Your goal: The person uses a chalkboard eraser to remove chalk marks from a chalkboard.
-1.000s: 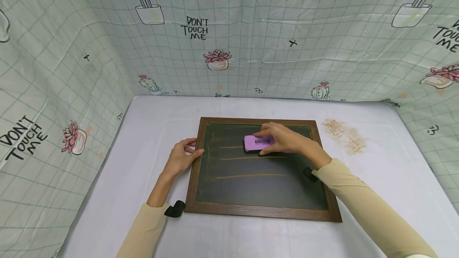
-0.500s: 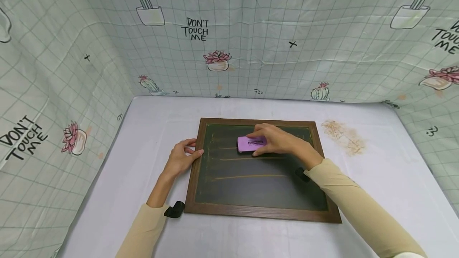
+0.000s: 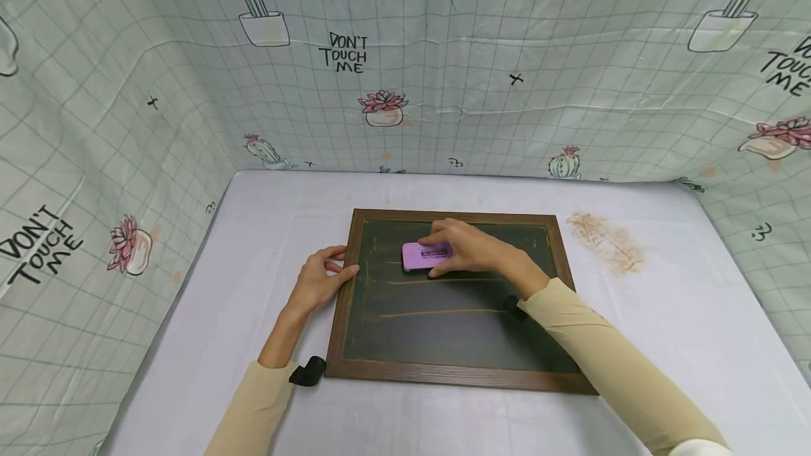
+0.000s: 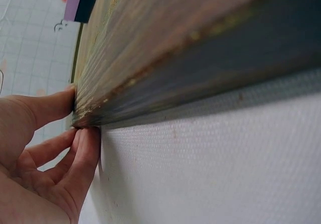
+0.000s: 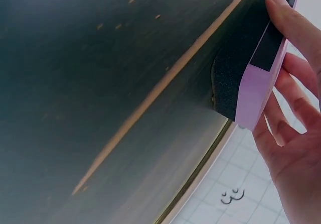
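A chalkboard [image 3: 456, 343] in a brown wooden frame lies flat on the white table. Pale orange chalk lines [image 3: 443, 314] run across its dark surface. My right hand [image 3: 472, 248] grips a purple eraser [image 3: 418, 256] by its long sides, over the upper left part of the board. In the right wrist view the eraser's [image 5: 256, 88] black felt faces the board, close beside a chalk line [image 5: 160, 86]. At the left side of the frame, my left hand [image 3: 319, 279] pinches the wood, thumb on top and fingers [image 4: 83, 153] at the outer edge.
Brown chalk dust [image 3: 608, 241] is smeared on the white tablecloth [image 3: 665, 322] right of the board. A printed grid curtain [image 3: 469, 90] rises behind the table and along both sides. Black wrist cameras [image 3: 308, 371] sit at the cuffs.
My right hand has slid the eraser leftward across the upper part of the board, and the uppermost chalk line shows shorter. The left hand and the board have stayed in place.
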Demonstrator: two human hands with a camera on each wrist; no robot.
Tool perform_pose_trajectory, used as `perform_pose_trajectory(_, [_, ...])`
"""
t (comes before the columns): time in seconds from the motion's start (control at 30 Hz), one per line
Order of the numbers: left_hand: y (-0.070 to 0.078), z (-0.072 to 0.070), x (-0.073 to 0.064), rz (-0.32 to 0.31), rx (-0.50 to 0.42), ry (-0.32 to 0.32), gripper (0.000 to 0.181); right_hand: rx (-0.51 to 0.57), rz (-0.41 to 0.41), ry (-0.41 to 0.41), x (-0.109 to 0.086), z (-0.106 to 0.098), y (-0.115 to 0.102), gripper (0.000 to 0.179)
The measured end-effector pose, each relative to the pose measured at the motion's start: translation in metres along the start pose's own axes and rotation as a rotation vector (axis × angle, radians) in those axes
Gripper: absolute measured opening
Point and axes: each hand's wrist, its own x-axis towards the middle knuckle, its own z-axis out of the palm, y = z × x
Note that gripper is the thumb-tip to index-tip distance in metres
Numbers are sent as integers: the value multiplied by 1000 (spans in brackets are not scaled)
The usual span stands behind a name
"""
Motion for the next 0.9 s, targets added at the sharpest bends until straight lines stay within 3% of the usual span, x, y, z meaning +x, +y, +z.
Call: perform_pose_trajectory(0.9, [0,0,2,-6,12,16,53,-39,-1,-45,39,17,-23,62])
